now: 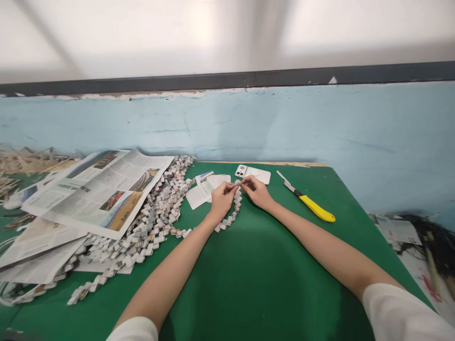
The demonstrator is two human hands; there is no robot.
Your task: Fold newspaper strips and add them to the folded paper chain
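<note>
Both forearms stretch in over the green table (263, 284), the left (174, 265) angling up from seven o'clock, the right (320, 246) from four, and the hands meet fingertip to fingertip! The left hand (222, 199) curls palm inward, thumb and index pinched on the tip of a folded-paper chain (237, 203). The right hand (257, 193) bends in from three o'clock, its thumb and index drawn narrow on that same tip; whether they also pinch a loose strip is too small to tell. And there's the chain, right at the fingertips, curving down towards six, then passing behind the left wrist.

Now the count, clocked from those fingertips! One white phone (261, 176) at one o'clock, lying just beyond the right hand. One yellow-handled knife (314, 207) between three and four. At least three paper slips (196, 196), overlapping, at nine. Farther out that way, one heap of folded chains (161, 208), links too many to count, partly under one large newspaper sheet (103, 189).
</note>
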